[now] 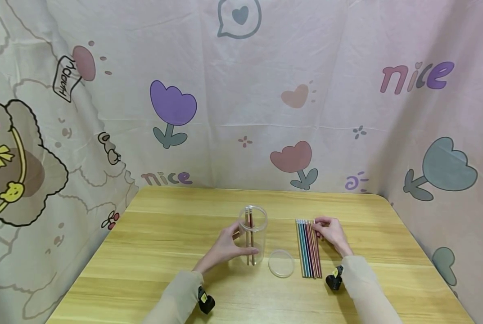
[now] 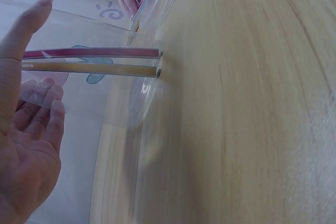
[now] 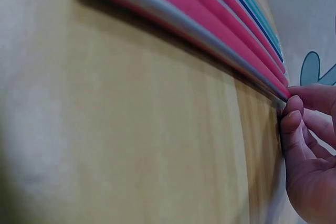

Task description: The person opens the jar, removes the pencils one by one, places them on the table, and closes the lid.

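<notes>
A clear plastic jar [image 1: 260,240] stands upright on the table, with two pencils [image 1: 252,231] inside it. My left hand [image 1: 228,246] holds the jar from its left side, thumb in front and fingers behind. In the left wrist view one pencil is red [image 2: 94,53] and the other gold [image 2: 94,69]. To the right lies a row of several pencils [image 1: 307,252], blue-green through red. At the far end of the row's right edge, my right hand [image 1: 332,231] pinches the end of a pencil [image 3: 205,48] between thumb and fingertips.
A round clear lid [image 1: 281,263] lies flat between the jar and the pencil row. The wooden table [image 1: 164,234] reaches back to a printed cloth [image 1: 233,90] that hangs behind it and along both sides.
</notes>
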`<state>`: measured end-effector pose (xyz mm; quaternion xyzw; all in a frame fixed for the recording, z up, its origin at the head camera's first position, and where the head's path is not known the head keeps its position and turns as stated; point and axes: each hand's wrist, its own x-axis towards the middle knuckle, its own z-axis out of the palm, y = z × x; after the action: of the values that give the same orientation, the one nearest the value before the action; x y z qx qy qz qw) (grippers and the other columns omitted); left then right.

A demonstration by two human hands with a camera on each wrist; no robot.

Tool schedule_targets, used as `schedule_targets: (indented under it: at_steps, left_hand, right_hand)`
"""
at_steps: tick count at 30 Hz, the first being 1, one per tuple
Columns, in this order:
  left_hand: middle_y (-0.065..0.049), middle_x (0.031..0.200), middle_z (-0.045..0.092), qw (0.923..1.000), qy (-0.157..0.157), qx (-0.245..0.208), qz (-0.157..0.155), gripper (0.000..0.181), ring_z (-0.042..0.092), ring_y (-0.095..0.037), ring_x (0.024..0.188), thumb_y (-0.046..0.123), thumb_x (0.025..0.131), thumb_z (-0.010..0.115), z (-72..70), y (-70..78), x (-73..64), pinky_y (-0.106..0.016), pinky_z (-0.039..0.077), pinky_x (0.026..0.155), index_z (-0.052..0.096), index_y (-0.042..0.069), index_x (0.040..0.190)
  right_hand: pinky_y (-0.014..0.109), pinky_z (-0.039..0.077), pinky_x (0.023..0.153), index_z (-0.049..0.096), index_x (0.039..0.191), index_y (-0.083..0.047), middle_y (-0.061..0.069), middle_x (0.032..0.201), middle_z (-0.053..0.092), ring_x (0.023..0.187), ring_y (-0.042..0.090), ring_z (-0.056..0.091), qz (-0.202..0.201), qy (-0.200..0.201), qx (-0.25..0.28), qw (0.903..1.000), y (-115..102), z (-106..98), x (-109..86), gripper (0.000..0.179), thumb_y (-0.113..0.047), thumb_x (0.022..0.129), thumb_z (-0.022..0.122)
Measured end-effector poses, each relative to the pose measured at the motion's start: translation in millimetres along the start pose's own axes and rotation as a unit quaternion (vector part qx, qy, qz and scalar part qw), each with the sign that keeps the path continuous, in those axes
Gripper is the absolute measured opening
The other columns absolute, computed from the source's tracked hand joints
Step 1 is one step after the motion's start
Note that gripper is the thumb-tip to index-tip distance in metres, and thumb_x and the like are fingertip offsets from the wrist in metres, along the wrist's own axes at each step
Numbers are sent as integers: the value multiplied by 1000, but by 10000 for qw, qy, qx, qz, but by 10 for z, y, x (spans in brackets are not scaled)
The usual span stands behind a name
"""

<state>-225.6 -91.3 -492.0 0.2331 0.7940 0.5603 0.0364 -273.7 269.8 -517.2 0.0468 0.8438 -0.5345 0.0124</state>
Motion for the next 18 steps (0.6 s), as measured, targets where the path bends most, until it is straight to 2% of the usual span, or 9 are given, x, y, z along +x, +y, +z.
schedule_targets:
  at_steps: [10, 18]
  left_hand:
    - [-14, 137, 64, 10000, -11, -5, -19, 70, 55, -38, 133, 22, 73, 91, -1, 35, -9, -57, 45, 115, 58, 7, 133]
    - [-11, 136, 65, 10000, 1, -17, -42, 68, 55, -37, 133, 22, 73, 91, 2, 25, -9, -56, 44, 115, 59, 10, 132]
  right_hand:
    - [19, 53, 51, 58, 127, 15, 11, 86, 70, 61, 9, 59, 22, 87, -208, 9997, 1, 11, 4, 39, -3, 93, 66]
    - [20, 53, 51, 58, 126, 15, 12, 86, 70, 61, 9, 60, 11, 106, -241, 9997, 9, 16, 7, 40, -3, 92, 67]
